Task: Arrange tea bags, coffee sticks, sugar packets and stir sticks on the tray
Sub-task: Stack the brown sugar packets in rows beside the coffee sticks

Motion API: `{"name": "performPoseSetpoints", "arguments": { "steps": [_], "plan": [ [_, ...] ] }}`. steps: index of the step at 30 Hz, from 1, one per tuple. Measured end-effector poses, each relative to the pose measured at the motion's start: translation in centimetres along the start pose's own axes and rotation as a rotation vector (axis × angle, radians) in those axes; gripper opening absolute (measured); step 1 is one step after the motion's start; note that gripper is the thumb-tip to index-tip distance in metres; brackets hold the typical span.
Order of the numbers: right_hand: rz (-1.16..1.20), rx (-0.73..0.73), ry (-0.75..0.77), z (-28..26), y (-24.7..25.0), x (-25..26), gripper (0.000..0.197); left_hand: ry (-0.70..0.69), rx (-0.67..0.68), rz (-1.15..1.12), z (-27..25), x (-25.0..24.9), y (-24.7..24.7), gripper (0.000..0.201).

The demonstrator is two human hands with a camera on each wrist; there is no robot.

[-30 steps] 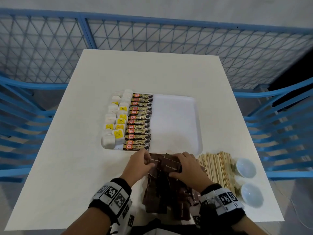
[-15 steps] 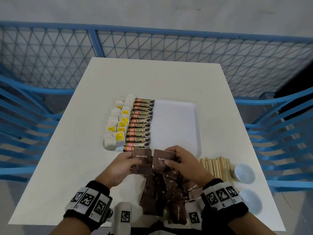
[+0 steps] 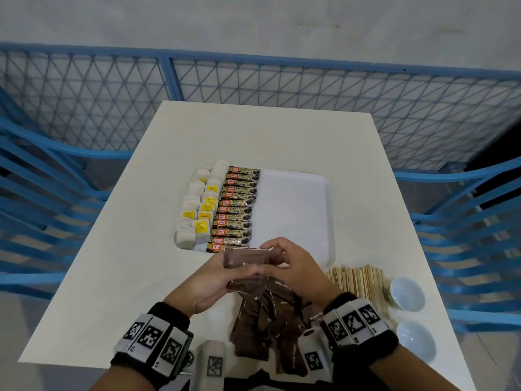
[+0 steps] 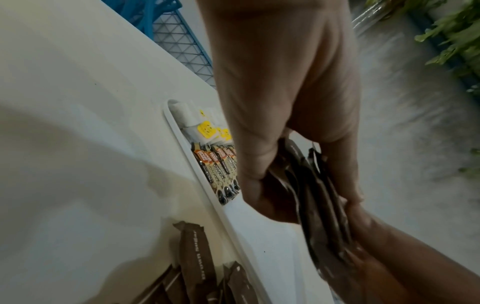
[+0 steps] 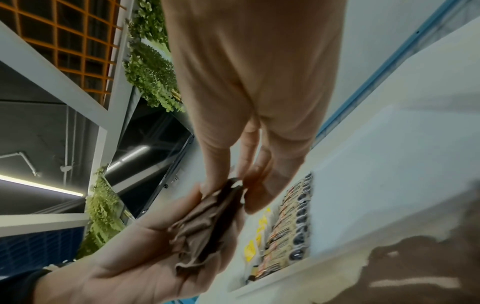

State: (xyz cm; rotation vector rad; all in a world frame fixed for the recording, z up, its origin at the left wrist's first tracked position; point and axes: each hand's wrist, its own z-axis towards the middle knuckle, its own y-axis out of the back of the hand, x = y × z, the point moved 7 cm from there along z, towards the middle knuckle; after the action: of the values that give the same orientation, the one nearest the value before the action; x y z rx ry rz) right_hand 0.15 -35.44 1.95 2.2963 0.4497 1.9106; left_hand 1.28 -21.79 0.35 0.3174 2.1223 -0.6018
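Observation:
A white tray (image 3: 298, 210) lies mid-table, with tea bags (image 3: 198, 210) along its left edge and a column of coffee sticks (image 3: 235, 210) beside them; its right half is bare. Both hands hold a stack of brown sugar packets (image 3: 245, 259) upright just above the tray's near edge. My left hand (image 3: 225, 275) grips the stack from the left and below, and my right hand (image 3: 279, 263) pinches its top and right side. The held sugar packets (image 4: 314, 185) (image 5: 207, 222) show edge-on in both wrist views. More loose sugar packets (image 3: 270, 328) lie between my wrists. Wooden stir sticks (image 3: 356, 280) lie at the right.
Two small white bowls (image 3: 406, 293) (image 3: 415, 341) stand near the table's right front corner. A blue mesh fence (image 3: 253, 80) surrounds the table on all sides. The table's far half (image 3: 262, 136) holds nothing but its white top.
The hands have lifted the brown packets off the pile and brought them together into one upright stack, moving it forward to the tray's near edge.

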Motion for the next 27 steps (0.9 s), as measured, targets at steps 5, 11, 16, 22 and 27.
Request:
{"name": "performPoseSetpoints", "arguments": {
  "steps": [5, 11, 16, 22, 27],
  "plan": [
    [-0.342, 0.109, -0.067, -2.9, 3.5, -2.9, 0.029, 0.006, -0.068, -0.019, -0.4, 0.9, 1.6, 0.038],
    [-0.981, 0.454, -0.111, -5.9, 4.9, -7.5, 0.092, 0.009, -0.18, -0.142, -1.2, 1.9, 3.9, 0.044],
    [-1.175, 0.393, -0.016, -5.9, 4.0, -7.3, 0.099, 0.015, -0.252, -0.148, -1.0, 2.2, 4.5, 0.039],
    [-1.067, 0.394, 0.079, -5.8, 3.5, -6.6, 0.051, 0.012, -0.27, -0.088, -0.9, 2.0, 3.8, 0.037],
    [-0.885, 0.431, 0.048, -5.9, 3.3, -5.6, 0.026, 0.006, -0.292, -0.026, -1.5, 1.9, 3.4, 0.037]
  ]
}}
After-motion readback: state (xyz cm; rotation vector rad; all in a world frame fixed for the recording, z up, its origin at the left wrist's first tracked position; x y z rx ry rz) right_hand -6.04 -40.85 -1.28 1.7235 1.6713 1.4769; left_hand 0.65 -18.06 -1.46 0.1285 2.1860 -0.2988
